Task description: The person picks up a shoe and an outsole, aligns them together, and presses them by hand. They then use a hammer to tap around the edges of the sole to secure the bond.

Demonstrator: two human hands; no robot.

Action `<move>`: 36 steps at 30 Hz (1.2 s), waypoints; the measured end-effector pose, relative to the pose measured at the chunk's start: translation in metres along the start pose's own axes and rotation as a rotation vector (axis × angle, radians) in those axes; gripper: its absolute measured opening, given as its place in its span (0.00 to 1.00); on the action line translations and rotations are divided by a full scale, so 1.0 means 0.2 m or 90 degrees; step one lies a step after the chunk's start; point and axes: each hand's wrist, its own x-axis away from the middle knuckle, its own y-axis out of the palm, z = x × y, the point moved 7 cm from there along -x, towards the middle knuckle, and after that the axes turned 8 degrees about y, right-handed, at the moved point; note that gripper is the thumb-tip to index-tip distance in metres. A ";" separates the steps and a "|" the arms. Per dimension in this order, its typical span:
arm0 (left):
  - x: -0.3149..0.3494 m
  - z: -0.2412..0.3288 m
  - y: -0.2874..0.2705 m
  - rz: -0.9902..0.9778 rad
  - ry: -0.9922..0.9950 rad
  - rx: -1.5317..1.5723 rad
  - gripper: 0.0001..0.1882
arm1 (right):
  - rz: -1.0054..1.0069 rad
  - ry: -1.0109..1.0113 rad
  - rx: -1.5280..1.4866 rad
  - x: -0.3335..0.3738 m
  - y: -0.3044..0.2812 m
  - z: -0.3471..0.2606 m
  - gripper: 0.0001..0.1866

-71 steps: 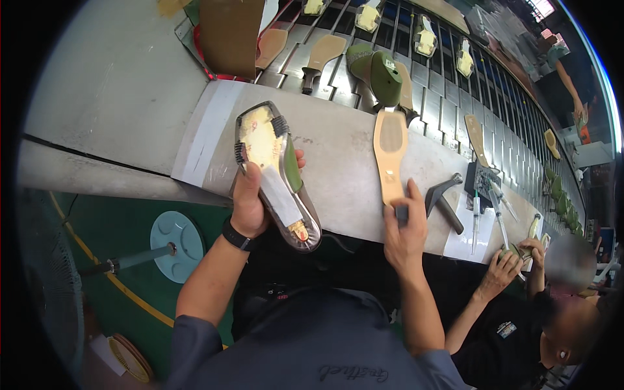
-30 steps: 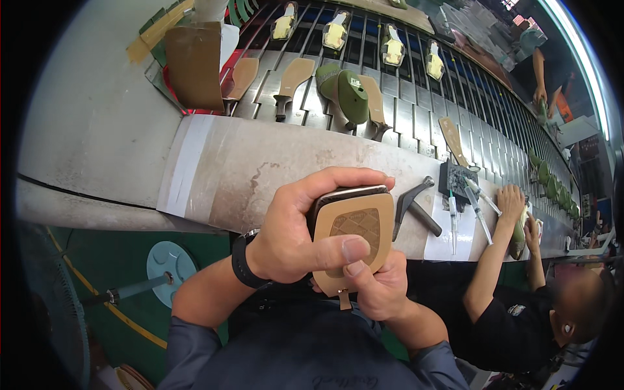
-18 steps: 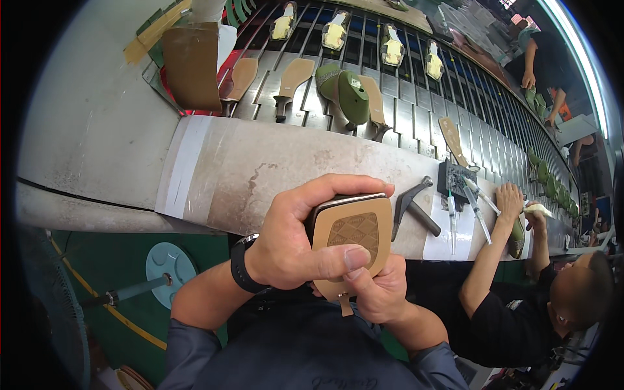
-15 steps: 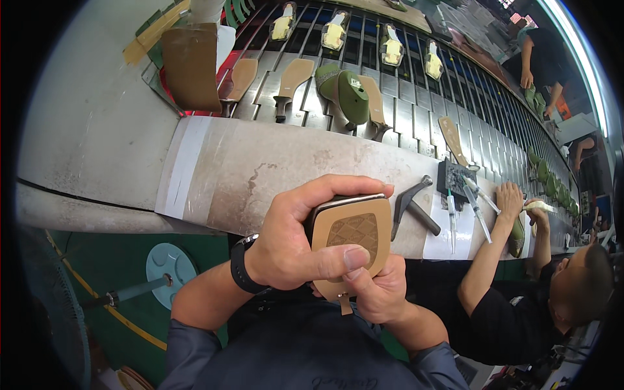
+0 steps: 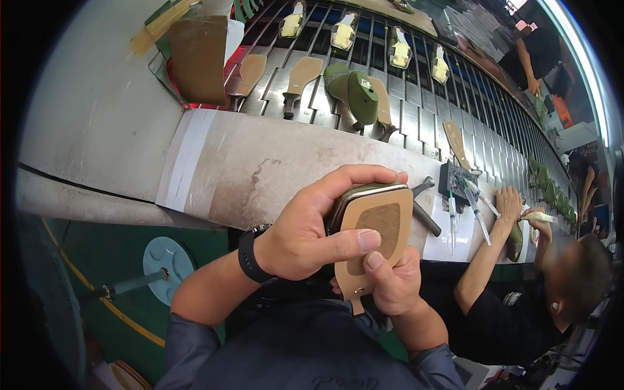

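Sole side up, a shoe (image 5: 385, 218) with a tan outsole and a darker patterned patch is held in front of my chest. A strip of green upper shows along its far edge. My left hand (image 5: 309, 237) wraps its left side, fingers over the far end and thumb pressed on the sole. From the right, my right hand (image 5: 400, 286) grips the near, narrower part, its thumb beside the left one. A small tan tab hangs from the near end. Just beyond the shoe, a hammer (image 5: 426, 218) lies on the bench, partly hidden by it.
The worn bench (image 5: 292, 153) borders a slatted metal conveyor (image 5: 416, 110) carrying tan soles (image 5: 302, 75) and a green shoe (image 5: 362, 97). A dark block (image 5: 453, 179) with several syringes (image 5: 478, 211) sits right. Beside me, a co-worker's hands (image 5: 510, 201) work on a green shoe (image 5: 515, 244).
Both my hands and the shoe have shifted slightly right. The shoe has tilted, showing more green upper at its far edge and covering more of the hammer.
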 end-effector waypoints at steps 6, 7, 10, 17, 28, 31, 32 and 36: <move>-0.01 -0.01 0.00 0.006 0.017 0.026 0.35 | 0.031 -0.010 0.008 0.00 -0.01 -0.01 0.16; 0.00 -0.01 0.00 0.009 0.010 0.017 0.36 | 0.042 -0.014 0.028 0.00 -0.01 -0.01 0.16; -0.01 0.00 0.00 0.017 -0.006 0.033 0.37 | 0.052 -0.017 0.056 -0.01 -0.02 -0.03 0.16; 0.00 0.02 -0.05 0.006 0.029 -0.044 0.29 | 0.073 -0.056 0.047 -0.03 0.01 -0.03 0.13; 0.07 0.27 -0.03 0.090 -0.062 -0.306 0.06 | 0.016 -0.080 0.303 0.00 0.16 0.02 0.13; 0.06 0.27 -0.04 0.144 -0.078 -0.289 0.10 | 0.006 -0.136 0.316 -0.02 0.14 0.06 0.11; 0.05 0.26 -0.06 0.182 -0.083 -0.274 0.09 | 0.016 -0.207 0.329 -0.02 0.14 0.04 0.11; -0.05 0.11 -0.17 0.065 -0.075 0.048 0.26 | 0.030 -0.017 0.134 -0.07 0.04 0.01 0.14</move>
